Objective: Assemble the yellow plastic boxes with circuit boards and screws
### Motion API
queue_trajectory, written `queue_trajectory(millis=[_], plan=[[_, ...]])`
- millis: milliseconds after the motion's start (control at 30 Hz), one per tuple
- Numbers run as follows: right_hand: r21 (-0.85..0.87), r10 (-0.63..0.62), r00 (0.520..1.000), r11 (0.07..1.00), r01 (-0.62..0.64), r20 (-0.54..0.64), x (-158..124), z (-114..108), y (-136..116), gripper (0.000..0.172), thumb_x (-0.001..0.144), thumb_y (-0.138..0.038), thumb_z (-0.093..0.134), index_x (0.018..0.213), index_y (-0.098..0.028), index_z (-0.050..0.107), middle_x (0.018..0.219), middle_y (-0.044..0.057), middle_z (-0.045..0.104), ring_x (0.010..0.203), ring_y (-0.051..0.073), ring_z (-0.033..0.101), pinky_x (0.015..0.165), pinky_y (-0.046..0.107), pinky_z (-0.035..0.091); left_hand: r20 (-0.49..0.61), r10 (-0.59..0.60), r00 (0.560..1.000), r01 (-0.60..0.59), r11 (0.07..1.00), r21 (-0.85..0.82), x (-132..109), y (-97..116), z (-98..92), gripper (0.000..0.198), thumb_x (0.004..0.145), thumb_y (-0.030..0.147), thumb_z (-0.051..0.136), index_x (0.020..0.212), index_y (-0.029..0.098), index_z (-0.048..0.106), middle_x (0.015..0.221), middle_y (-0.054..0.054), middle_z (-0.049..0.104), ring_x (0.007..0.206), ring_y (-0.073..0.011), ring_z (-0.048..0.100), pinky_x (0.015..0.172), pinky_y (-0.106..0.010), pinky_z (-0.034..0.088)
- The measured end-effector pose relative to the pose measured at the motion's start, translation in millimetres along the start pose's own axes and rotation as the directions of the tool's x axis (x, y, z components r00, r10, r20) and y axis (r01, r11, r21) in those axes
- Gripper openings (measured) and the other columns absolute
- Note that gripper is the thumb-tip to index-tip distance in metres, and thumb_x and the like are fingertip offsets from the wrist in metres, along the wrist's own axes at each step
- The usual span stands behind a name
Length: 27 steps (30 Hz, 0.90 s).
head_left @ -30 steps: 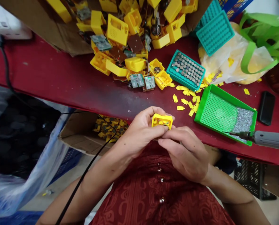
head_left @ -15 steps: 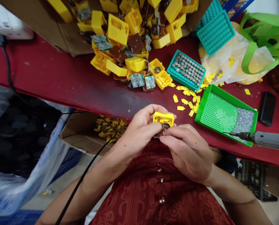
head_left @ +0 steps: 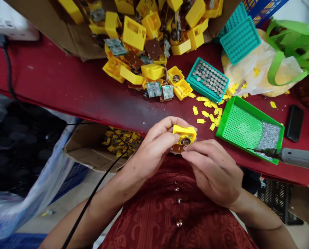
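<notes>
Head view: the left hand (head_left: 158, 145) holds an open yellow case (head_left: 184, 130) in front of the person, just off the near edge of the bench (head_left: 66, 86), its fingers wrapped behind and its thumb at the left side; a second ago that thumb covered the case's lower edge, whereas now a round part (head_left: 187, 142) and a brown board (head_left: 177, 148) show there; this seems to leave the insides within reach of the right hand (head_left: 215, 169); its thumb and forefinger are narrow, tips at the board's right end, though I cannot tell whether they pinch anything; small tabs (head_left: 201, 121) and a green tray (head_left: 223, 119) lie beyond.
</notes>
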State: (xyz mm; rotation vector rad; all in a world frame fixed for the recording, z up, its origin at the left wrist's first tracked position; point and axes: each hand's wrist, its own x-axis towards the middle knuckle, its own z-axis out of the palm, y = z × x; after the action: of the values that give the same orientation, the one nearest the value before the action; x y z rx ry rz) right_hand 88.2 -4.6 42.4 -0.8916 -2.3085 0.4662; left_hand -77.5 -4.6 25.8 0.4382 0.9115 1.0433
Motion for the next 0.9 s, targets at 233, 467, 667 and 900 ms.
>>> queue_trajectory(millis=[233, 467, 667, 900], plan=[[0.016, 0.004, 1.0, 1.0, -0.005, 0.02, -0.4, -2.2, -0.4, 0.02, 0.089, -0.005, 0.057, 0.098, -0.02, 0.067, 0.092, 0.002, 0.073, 0.083, 0.013, 0.065, 0.075, 0.028, 0.058, 0.041, 0.023, 0.999, -0.026, 0.997, 0.072, -1.0, -0.7, -1.3, 0.028, 0.071, 0.015, 0.07, 0.097, 0.019, 0.063, 0.1, -0.005, 0.072, 0.09, -0.018, 0.065, 0.078, -0.028, 0.048], [0.04, -0.017, 1.0, 0.999, 0.017, 0.017, -5.5, 3.7, 0.6, 0.022, 0.09, -0.006, 0.057, 0.101, -0.022, 0.066, 0.095, 0.001, 0.072, 0.083, 0.015, 0.064, 0.073, 0.03, 0.057, 0.017, -0.08, 0.997, 0.079, 0.993, 0.086, 10.2, -0.4, 2.2, 0.031, 0.059, 0.008, 0.067, 0.085, 0.019, 0.057, 0.09, -0.002, 0.07, 0.082, -0.0163, 0.063, 0.072, -0.028, 0.045], [0.024, -0.008, 1.0, 1.0, 0.008, -0.012, -2.5, 2.2, 0.0, 0.026, 0.089, -0.005, 0.055, 0.1, -0.024, 0.068, 0.094, 0.001, 0.073, 0.083, 0.015, 0.066, 0.073, 0.03, 0.058, 0.011, -0.074, 0.997, 0.072, 0.988, 0.133, 11.6, -1.7, 2.1, 0.026, 0.066, 0.012, 0.066, 0.09, 0.019, 0.059, 0.093, -0.004, 0.07, 0.082, -0.016, 0.062, 0.071, -0.027, 0.044], [-0.067, -0.013, 1.0, 0.998, 0.012, -0.024, 2.2, 1.6, -0.7, 0.019, 0.093, -0.008, 0.055, 0.096, -0.023, 0.067, 0.091, 0.0, 0.073, 0.08, 0.013, 0.065, 0.073, 0.028, 0.057, 0.01, -0.062, 0.998, 0.06, 0.992, 0.109, 12.7, 0.3, 3.1, 0.025, 0.068, 0.014, 0.067, 0.092, 0.018, 0.061, 0.091, -0.003, 0.069, 0.079, -0.0137, 0.061, 0.068, -0.024, 0.044]])
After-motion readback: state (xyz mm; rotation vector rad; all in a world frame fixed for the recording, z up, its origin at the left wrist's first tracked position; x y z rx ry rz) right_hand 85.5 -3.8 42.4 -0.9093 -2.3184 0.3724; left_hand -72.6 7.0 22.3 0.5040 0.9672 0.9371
